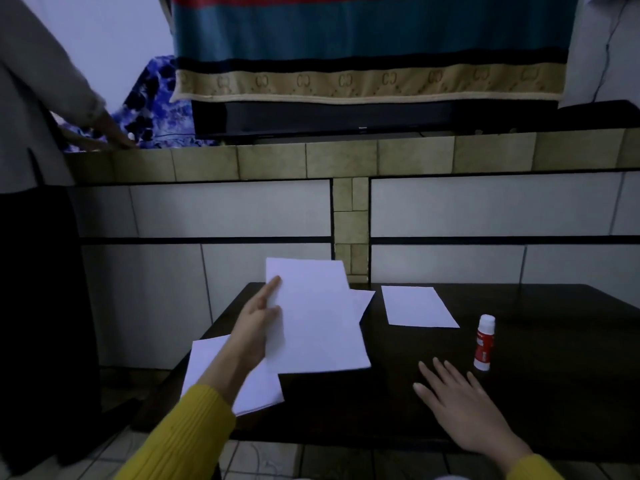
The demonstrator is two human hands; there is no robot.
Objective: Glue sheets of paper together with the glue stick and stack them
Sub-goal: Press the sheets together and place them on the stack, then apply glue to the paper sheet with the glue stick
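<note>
Left hand (258, 327) holds one white sheet (317, 317) by its left edge, fingers curled onto the face, thumb presumably behind; the sheet is lifted and tilted above the dark bench (554, 393). Right hand (464, 407) is spread flat, fingers straight, holding nothing, low over the bench near the glue stick (484, 342); whether it touches the surface I cannot tell.

Other paper: a small stack (256, 389) at the bench's near-left corner under the left forearm, a single sheet (417, 306) lying flat further back, and a corner of another (363, 297) showing behind the lifted sheet.

Handling, judged: paper is light, limp, creases easily; an edge pinch works, but it will sag and slide on the smooth top. Pin it flat before gluing.

Glue stick stands upright, white cap on, red label; rigid, light, tips easily. Grip the barrel. Contents not visible.
</note>
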